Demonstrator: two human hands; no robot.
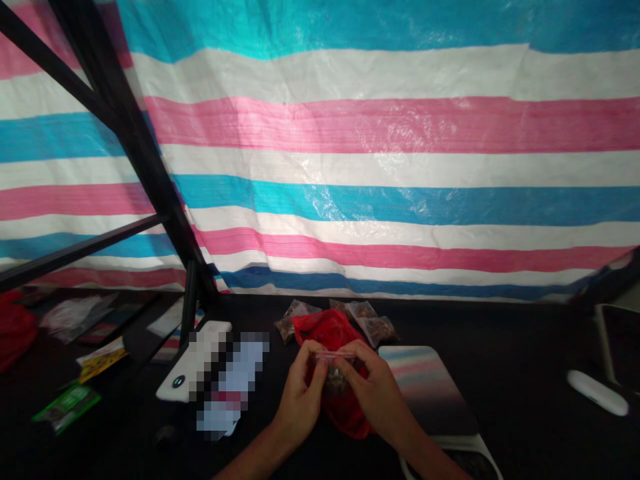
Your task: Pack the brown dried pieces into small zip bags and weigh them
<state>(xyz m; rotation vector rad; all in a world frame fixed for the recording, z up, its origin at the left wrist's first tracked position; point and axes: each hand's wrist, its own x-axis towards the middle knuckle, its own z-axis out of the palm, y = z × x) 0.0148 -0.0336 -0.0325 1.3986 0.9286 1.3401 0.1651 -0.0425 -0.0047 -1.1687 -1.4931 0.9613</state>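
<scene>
Both hands pinch the top edge of a small clear zip bag (336,379) with dark bits inside. My left hand (303,390) grips the left end of its seal. At the right end, the fingers of my right hand (371,383) are closed on the same strip. Beneath the zip bag lies a red plastic bag (327,325), partly covered by my hands. Behind it are several more small clear bags (380,329) with brownish contents.
A dark-screened tablet (430,387) lies right of my hands. Farther right is a white oblong object (597,393). To the left are a white device (215,333), a green packet (67,408) and a yellow packet (103,360). Behind a black metal frame (145,153) hangs a striped tarp (400,127).
</scene>
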